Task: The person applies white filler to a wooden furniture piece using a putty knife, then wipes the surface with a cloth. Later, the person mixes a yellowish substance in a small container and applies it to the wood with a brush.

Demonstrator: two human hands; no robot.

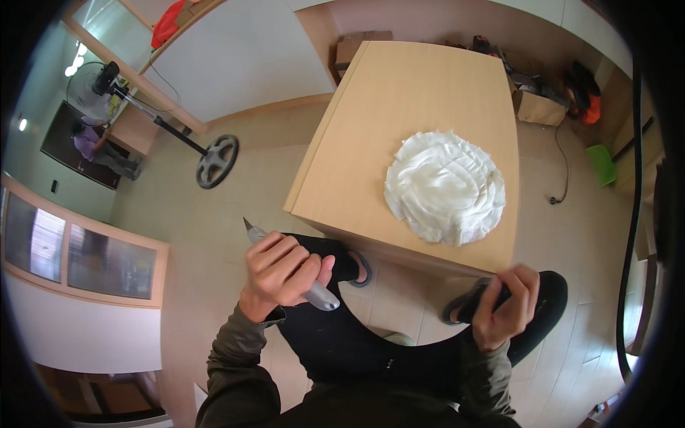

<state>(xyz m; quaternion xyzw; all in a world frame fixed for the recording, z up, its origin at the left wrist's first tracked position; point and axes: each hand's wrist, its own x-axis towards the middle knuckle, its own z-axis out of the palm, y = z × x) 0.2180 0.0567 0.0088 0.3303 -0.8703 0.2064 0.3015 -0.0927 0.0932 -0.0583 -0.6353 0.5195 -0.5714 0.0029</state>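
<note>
My left hand (284, 272) is closed around a grey utility knife (322, 297), its bare blade pointing up and to the left. It is held over my left thigh, off the near left corner of a light wood-coloured table (399, 85). My right hand (505, 307) hangs just off the table's near right corner, over my right leg. Its fingers are loosely curled and slightly blurred, and no object shows in them. On the right half of the tabletop lies a crumpled, roughly round bundle of white, shiny cloth (446, 187), touched by neither hand.
A pedestal fan (216, 161) stands at the far left, with a person (93, 143) farther back. Beyond the table's right side are a cardboard box (540, 108), a cable (567, 167) on the floor and a green dustpan (601, 165). A glass-fronted cabinet (107, 260) stands at left.
</note>
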